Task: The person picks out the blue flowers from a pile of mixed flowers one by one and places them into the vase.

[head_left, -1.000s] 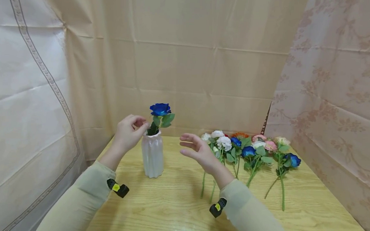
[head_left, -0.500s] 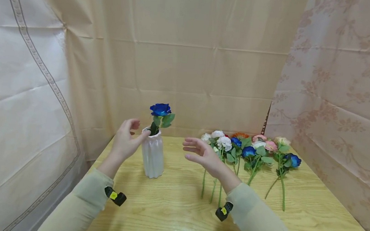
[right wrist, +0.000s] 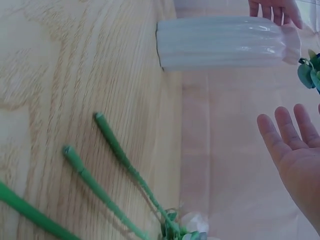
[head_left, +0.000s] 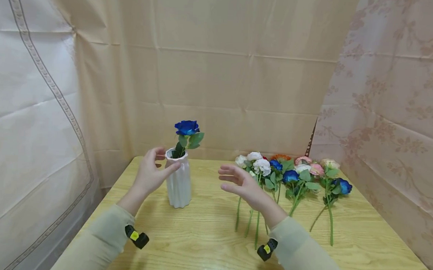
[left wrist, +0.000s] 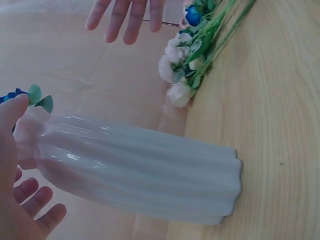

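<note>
A white ribbed vase [head_left: 179, 181] stands upright on the left part of the table, holding one blue rose [head_left: 187, 128] with green leaves. My left hand [head_left: 150, 173] is at the vase's neck, thumb in front and fingers behind on the left side. In the left wrist view its fingers [left wrist: 37, 200] are spread and relaxed around the neck, not curled onto it. To the right of the vase, my right hand [head_left: 244, 186] hovers over the table with fingers loosely extended and nothing in it. The right wrist view shows that palm [right wrist: 305, 165] bare.
Several artificial flowers lie at the right on the wooden table [head_left: 197, 239]: white blooms [head_left: 262, 167], blue roses [head_left: 291, 176], pink blooms [head_left: 316, 170] and an orange one [head_left: 281, 157]. Their green stems [head_left: 331, 226] point toward the front. A beige curtain [head_left: 219, 78] hangs behind.
My left hand has left the rose's leaves and moved down to the vase's neck, its fingers opening. My right hand has drifted a little right and down. Rose and vase stay put.
</note>
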Tool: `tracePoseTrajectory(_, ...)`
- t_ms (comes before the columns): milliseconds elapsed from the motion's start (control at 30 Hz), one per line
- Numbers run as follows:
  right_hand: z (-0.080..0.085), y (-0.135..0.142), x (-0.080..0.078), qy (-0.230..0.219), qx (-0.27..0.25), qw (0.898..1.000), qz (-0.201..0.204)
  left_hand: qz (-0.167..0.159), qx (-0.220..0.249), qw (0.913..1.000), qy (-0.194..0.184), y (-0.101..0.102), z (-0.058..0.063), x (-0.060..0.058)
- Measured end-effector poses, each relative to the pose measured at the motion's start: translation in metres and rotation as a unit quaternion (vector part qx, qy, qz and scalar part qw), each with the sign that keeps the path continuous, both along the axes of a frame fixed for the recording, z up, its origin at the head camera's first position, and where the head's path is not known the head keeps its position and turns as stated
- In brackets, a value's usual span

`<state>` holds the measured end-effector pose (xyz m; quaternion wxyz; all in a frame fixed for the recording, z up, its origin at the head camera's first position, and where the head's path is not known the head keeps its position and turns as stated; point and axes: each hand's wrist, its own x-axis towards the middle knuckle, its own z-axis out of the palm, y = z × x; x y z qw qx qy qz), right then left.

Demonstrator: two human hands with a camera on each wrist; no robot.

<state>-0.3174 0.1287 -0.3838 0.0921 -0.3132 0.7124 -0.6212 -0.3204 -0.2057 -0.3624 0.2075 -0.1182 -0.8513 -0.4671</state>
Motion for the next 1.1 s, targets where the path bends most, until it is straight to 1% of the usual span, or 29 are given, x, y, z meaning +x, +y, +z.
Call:
tracePoseTrajectory(133, -0.001, 0.005, 0.001, 0.000, -0.003, 1.000, -0.001, -0.005, 0.009, 0.9999, -0.009, 0.002, -0.006, 0.001)
tracePoseTrajectory(233, -0.003, 0.009, 0.001, -0.004, -0.004, 1.000, -0.001, -0.007, 0.014, 0.9998, -0.008, 0.003, -0.010, 0.002)
tracePoseTrajectory(567, -0.007, 0.027, 0.001, 0.007, 0.006, 1.000, -0.029, -0.008, 0.014, 0.9995, -0.029, 0.007, -0.018, 0.002)
tracePoseTrajectory(800, -0.010, 0.040, -0.003, 0.013, 0.011, 0.999, -0.050, -0.004, 0.008, 0.9991, -0.041, 0.006, -0.019, 0.005)
tracePoseTrajectory(933, -0.011, 0.049, -0.005, 0.021, 0.011, 0.998, -0.059, -0.003, -0.001, 0.9991, -0.042, 0.006, -0.019, 0.004)
tracePoseTrajectory(1100, -0.009, 0.058, -0.006, 0.017, 0.007, 0.997, -0.072, -0.005, -0.009, 0.9991, -0.041, 0.006, -0.019, 0.003)
